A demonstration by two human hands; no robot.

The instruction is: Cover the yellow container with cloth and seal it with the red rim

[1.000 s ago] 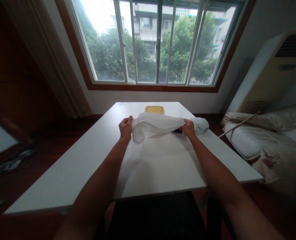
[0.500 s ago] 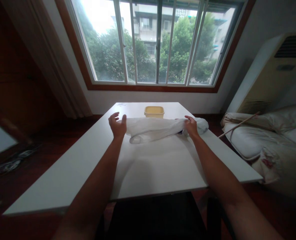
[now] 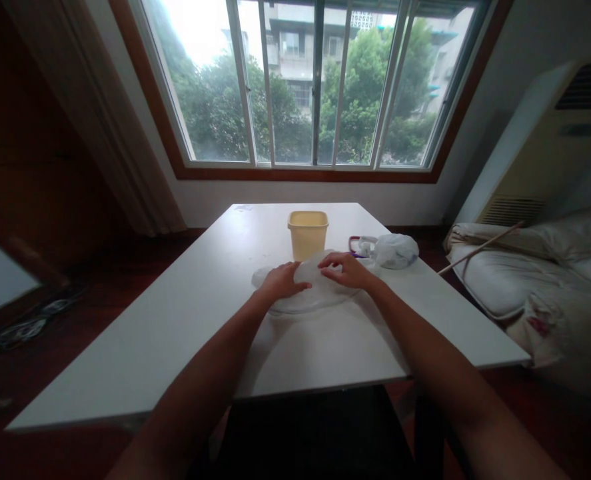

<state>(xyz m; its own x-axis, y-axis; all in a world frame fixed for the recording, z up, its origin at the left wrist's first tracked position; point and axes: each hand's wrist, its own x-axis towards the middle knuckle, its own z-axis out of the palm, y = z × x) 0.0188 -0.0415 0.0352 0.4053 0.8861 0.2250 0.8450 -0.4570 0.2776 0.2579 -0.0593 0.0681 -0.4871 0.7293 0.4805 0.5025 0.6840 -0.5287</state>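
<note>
A thin, translucent white plastic bag (image 3: 310,297) lies crumpled on the table (image 3: 175,340), right in front of a yellow plastic bin (image 3: 309,237). My left hand (image 3: 281,281) rests on the bag's left part, fingers stretched forward and thumb apart. Over its right part is my right hand (image 3: 346,270), its fingers loosely bent and spread, touching the film. Neither hand shows a clear grip on the bag. The hands cover some of its upper surface, and the bag hides the bin's foot.
At the right of the table sits a bunched white plastic bag (image 3: 396,251), next to a small red and purple item (image 3: 356,247). Beyond the table's right edge, a thin stick (image 3: 480,249) leans on a pale sofa (image 3: 495,280). A window (image 3: 295,87) is ahead.
Both hands have moved inward and the plastic bag has come down onto the table, bunched between them. My right hand has let go its pinch. The bin and the bunched bag are now uncovered.
</note>
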